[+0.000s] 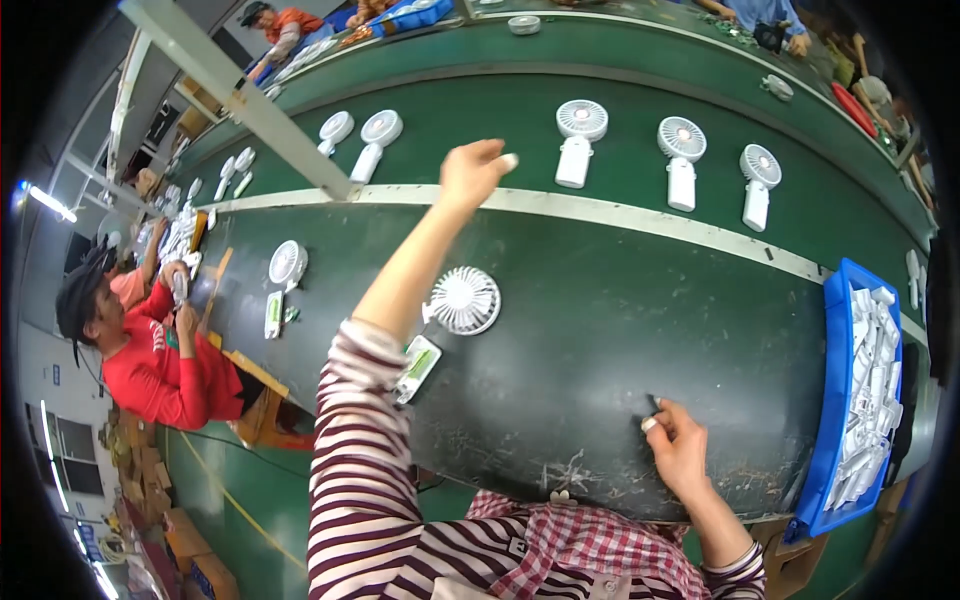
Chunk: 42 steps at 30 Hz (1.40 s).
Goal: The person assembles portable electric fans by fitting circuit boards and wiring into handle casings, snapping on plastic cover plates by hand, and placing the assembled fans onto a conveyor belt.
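Observation:
My left hand (474, 175) reaches over the pale rail at the belt's edge, thumb and fingers apart, nothing visible in it. A white covering wraps its thumb tip. To its right a white handheld fan (574, 160) lies on the green belt. Beside my left forearm a handheld fan (465, 300) rests on the dark table, its handle (418, 368) uncovered with a green part showing inside. My right hand (680, 450) is closed in a pinch above the table near me; a small dark tip shows at its fingers, too small to name.
A blue bin (835, 400) of white plastic parts stands at the right. Several more fans (682, 165) lie along the belt (520, 120). Another fan (288, 265) with its handle uncovered sits left on the table. A metal post (250, 100) rises at the rail. A co-worker in red (165, 360) works at the left.

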Motion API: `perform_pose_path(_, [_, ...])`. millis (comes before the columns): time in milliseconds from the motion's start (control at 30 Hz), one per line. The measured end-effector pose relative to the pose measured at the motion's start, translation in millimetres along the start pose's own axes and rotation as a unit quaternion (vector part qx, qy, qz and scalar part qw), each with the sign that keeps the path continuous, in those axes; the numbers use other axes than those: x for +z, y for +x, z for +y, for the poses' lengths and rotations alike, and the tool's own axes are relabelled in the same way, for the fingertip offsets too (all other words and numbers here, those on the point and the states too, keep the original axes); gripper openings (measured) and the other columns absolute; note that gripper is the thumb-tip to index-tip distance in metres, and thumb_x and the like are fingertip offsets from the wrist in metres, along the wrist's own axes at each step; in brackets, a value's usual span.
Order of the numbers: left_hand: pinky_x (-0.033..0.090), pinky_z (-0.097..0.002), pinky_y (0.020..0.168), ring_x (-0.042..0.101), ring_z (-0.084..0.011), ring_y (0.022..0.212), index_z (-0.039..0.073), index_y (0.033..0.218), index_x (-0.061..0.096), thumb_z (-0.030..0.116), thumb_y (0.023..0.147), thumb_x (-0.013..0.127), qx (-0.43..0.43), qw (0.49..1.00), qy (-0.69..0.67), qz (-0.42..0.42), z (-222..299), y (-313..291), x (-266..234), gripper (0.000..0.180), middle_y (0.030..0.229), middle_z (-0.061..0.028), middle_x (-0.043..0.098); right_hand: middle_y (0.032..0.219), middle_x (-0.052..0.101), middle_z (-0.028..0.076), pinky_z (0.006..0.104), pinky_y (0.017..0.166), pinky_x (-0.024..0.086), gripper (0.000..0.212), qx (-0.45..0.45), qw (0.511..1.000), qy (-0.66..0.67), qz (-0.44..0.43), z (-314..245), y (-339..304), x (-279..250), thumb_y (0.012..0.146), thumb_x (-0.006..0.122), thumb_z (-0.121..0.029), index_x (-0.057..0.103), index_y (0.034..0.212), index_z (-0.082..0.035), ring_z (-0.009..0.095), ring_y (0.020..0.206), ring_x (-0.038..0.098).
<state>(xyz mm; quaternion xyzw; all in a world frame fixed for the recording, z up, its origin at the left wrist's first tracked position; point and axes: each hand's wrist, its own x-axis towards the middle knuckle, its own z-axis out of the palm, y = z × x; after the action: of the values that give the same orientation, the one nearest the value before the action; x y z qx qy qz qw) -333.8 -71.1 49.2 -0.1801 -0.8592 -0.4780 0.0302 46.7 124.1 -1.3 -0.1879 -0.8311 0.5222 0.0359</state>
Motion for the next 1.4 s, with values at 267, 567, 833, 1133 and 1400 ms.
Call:
perform_pose_path(267, [0.048,-0.0309,0.063,0.061,-0.0192,0.069,-0.001,0.105,0.059,0.020,0.074,0.061,-0.044,0.988,0.129,0.073,-41.0,-205.4,-133.3,0.037,0.081,-0.0120,0.064,0.100,0.054,0.014,0.0356,0.075,0.046,0.038,-0.416,0.890,-0.184,-0.009,-98.7,70.7,71.6,0.069,0.064,-0.009,0.054,0.104,-0.001,0.031,0.090,0.052])
perform_pose_path(567, [0.044,-0.0360,0.079,0.053,-0.0264,0.094,0.003,0.119,0.047,0.022,0.061,0.072,-0.085,0.954,0.287,0.026,-23.4,-276.8,-117.2,0.067,0.102,-0.0118,0.055,0.135,0.026,0.023,0.0457,0.099,0.029,0.087,-0.262,0.926,-0.224,-0.153,-157.7,124.2,185.2,0.062,0.072,-0.029,0.028,0.133,-0.004,0.040,0.123,0.027])
perform_pose_path(833, [0.040,-0.0378,0.088,0.046,-0.0311,0.106,0.006,0.119,0.048,0.006,0.064,0.063,-0.063,0.957,0.263,-0.105,-24.3,-264.5,-113.2,0.057,0.113,-0.0148,0.048,0.124,0.037,0.017,0.0475,0.086,0.039,0.076,-0.390,0.840,-0.348,-0.145,-133.1,116.8,164.1,0.056,0.069,-0.015,0.038,0.125,-0.007,0.037,0.112,0.037])
perform_pose_path(1133, [0.040,-0.0379,0.089,0.044,-0.0321,0.110,0.007,0.118,0.049,-0.004,0.066,0.053,0.090,0.977,0.168,-0.093,-5.3,-239.7,-57.0,0.053,0.119,-0.0146,0.046,0.127,0.035,0.017,0.0464,0.090,0.038,0.077,-0.291,0.872,-0.377,-0.114,-68.5,37.8,33.3,0.053,0.072,-0.013,0.039,0.121,-0.001,0.036,0.116,0.034])
perform_pose_path(1400, [0.043,-0.0371,0.083,0.048,-0.0284,0.102,0.000,0.115,0.051,0.019,0.063,0.067,0.114,0.940,0.217,-0.236,25.7,-219.4,-4.3,0.057,0.108,-0.0133,0.052,0.128,0.035,0.017,0.0462,0.089,0.039,0.076,-0.254,0.886,-0.382,-0.075,-35.3,4.0,-8.0,0.050,0.072,-0.011,0.041,0.119,0.000,0.036,0.116,0.034])
